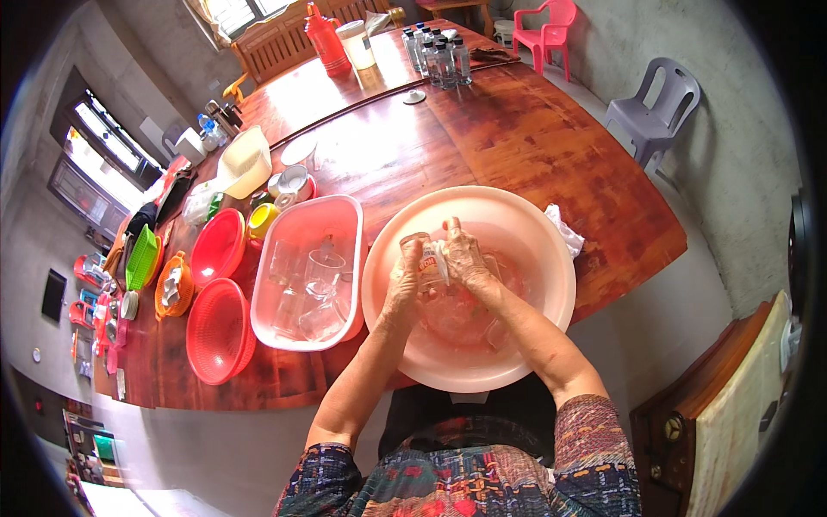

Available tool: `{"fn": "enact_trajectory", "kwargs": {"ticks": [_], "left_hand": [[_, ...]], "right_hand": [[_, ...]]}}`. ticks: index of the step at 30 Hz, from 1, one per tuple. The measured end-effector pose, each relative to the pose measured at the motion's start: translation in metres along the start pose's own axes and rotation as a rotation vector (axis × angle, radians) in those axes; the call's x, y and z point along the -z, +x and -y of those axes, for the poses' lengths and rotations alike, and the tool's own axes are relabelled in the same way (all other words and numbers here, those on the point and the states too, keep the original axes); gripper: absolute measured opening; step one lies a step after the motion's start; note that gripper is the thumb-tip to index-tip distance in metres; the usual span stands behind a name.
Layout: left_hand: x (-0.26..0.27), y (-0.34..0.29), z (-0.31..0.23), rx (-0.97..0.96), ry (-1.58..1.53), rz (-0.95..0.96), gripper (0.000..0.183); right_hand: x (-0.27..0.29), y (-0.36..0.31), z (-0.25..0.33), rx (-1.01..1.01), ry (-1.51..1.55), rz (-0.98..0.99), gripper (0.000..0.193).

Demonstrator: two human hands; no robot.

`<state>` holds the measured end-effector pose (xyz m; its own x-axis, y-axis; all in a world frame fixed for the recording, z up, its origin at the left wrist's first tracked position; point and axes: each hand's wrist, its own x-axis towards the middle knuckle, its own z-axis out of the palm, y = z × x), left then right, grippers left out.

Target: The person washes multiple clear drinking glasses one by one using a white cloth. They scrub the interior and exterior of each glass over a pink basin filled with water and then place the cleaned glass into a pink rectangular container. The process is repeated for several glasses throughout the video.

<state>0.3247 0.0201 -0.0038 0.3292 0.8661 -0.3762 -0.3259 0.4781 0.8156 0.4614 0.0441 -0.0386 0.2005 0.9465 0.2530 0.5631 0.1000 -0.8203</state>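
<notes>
Over a large round pale-pink basin [553, 332], my left hand [403, 274] is closed around a clear glass container [427, 265] with a red-and-white label, held tilted. My right hand [467, 258] is pressed against its right side, fingers bent around a small white piece [443, 261]; whether that is cloth or paper I cannot tell. Below both hands the basin holds shallow water with clear glassware in it, partly hidden by my forearms. Left of the basin, a pink rectangular tub [269, 334] contains several clear glasses [323, 274].
Red plastic baskets [220, 332], an orange basket [175, 284] and a yellow cup [262, 219] crowd the left of the wooden table [508, 129]. A crumpled white cloth [564, 231] lies right of the basin. Bottles [441, 65] and a red thermos [327, 43] stand at the back.
</notes>
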Motion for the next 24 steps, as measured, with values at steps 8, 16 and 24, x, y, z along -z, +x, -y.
{"fn": "enact_trajectory", "kwargs": {"ticks": [8, 16, 24], "left_hand": [[-0.007, -0.004, -0.003, -0.186, 0.121, -0.238, 0.058], [-0.004, 0.001, 0.005, -0.228, 0.166, -0.129, 0.063], [-0.012, 0.014, 0.025, -0.478, 0.157, 0.059, 0.062]], "right_hand": [[-0.001, -0.019, 0.005, 0.193, -0.676, 0.233, 0.030], [0.066, -0.037, 0.042, 0.128, -0.391, 0.861, 0.020], [0.080, -0.062, 0.096, 0.619, -0.212, 0.063, 0.028]]}}
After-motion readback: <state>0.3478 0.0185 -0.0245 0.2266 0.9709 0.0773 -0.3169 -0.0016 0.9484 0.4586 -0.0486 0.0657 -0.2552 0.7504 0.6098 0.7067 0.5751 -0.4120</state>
